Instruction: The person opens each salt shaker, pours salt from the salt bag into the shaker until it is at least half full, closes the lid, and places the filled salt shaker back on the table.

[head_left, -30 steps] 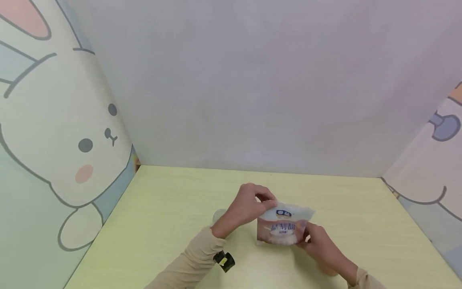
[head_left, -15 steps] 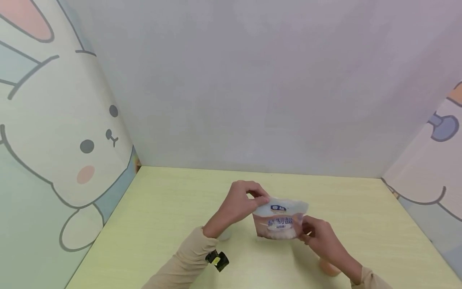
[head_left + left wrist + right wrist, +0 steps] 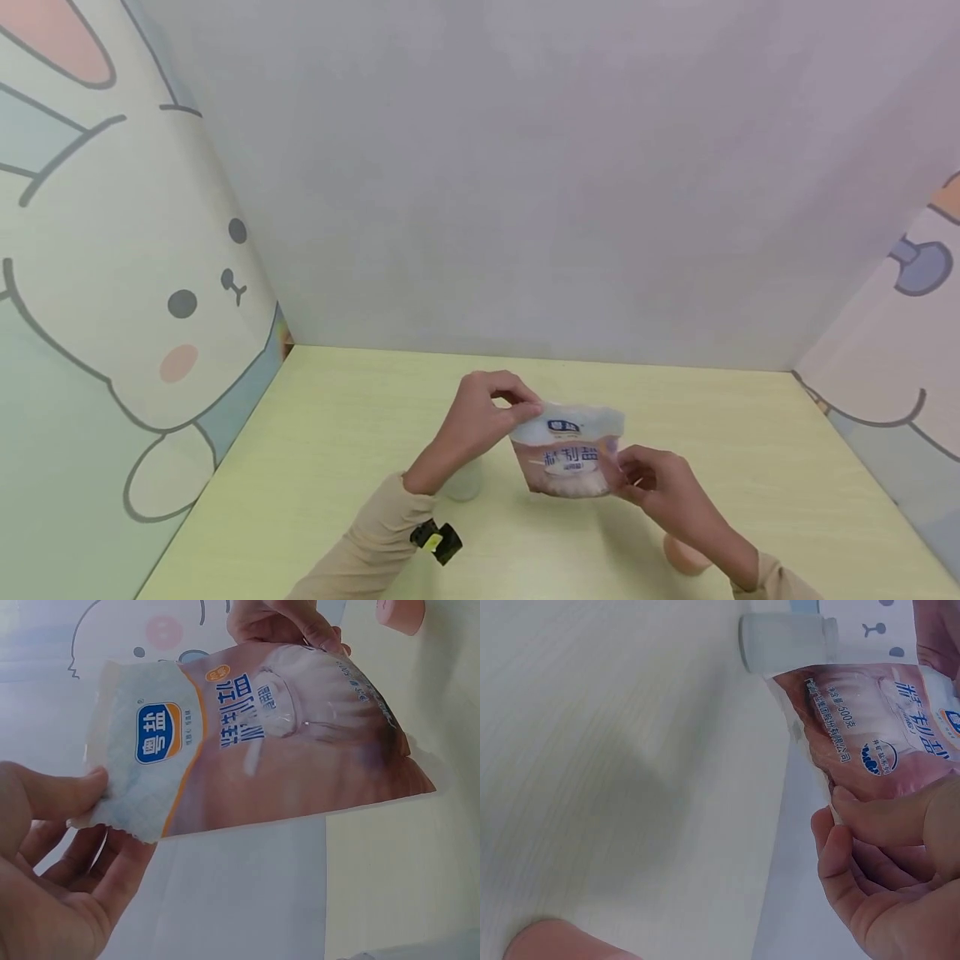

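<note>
A bag of salt (image 3: pixel 570 454), pale at the top and brownish pink below with blue lettering, is held up above the table by both hands. My left hand (image 3: pixel 480 425) pinches its upper left corner between thumb and fingers, seen closely in the left wrist view. At the bag's lower right corner, my right hand (image 3: pixel 663 492) grips the edge with thumb and fingertips. The right wrist view shows that thumb pressed on the bag's printed face (image 3: pixel 877 742). The bag hangs slightly tilted, its front toward the head camera.
A clear glass jar (image 3: pixel 463 482) stands on the pale yellow table (image 3: pixel 360 417), partly behind the left forearm. Beneath the right forearm sits a pinkish-orange rounded object (image 3: pixel 684 557), partly hidden. Walls with cartoon animals (image 3: pixel 112 292) enclose the table.
Both hands have shifted the salt bag a little to the left, the left hand moving most. The glass jar and pinkish-orange object show more from behind the arms.
</note>
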`<act>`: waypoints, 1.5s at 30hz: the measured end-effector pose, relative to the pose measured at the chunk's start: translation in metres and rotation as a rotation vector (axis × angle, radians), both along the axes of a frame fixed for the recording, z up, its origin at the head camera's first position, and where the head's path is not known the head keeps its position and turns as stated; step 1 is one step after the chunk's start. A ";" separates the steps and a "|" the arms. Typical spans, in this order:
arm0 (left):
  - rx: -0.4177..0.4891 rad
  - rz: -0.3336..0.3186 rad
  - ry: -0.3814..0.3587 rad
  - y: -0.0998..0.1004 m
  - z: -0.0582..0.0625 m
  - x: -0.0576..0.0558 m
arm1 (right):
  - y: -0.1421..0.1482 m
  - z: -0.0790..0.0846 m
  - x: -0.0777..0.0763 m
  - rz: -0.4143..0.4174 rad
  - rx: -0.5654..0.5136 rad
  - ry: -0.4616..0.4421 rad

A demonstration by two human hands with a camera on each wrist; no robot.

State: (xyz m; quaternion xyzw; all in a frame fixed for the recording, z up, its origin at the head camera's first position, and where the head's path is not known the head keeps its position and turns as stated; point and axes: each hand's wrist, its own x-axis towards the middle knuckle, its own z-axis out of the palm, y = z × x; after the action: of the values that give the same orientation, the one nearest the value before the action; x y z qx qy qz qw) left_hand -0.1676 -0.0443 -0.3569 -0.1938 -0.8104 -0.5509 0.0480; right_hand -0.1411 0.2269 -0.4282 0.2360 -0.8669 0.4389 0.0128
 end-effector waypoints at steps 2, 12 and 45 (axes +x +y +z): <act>0.007 0.007 -0.002 -0.002 0.000 0.000 | -0.001 0.001 0.000 0.015 0.003 -0.010; 0.048 0.031 -0.014 -0.010 0.003 0.005 | -0.001 0.009 -0.006 0.105 -0.025 -0.105; 0.120 0.116 -0.126 -0.048 -0.007 0.007 | -0.015 0.041 -0.013 0.008 0.021 -0.206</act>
State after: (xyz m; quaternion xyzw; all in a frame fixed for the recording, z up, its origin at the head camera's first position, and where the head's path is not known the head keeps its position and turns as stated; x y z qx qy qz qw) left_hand -0.1606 -0.0927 -0.3643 -0.1085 -0.7872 -0.6058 0.0403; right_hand -0.1540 0.2123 -0.3871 0.1932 -0.8672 0.4518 -0.0805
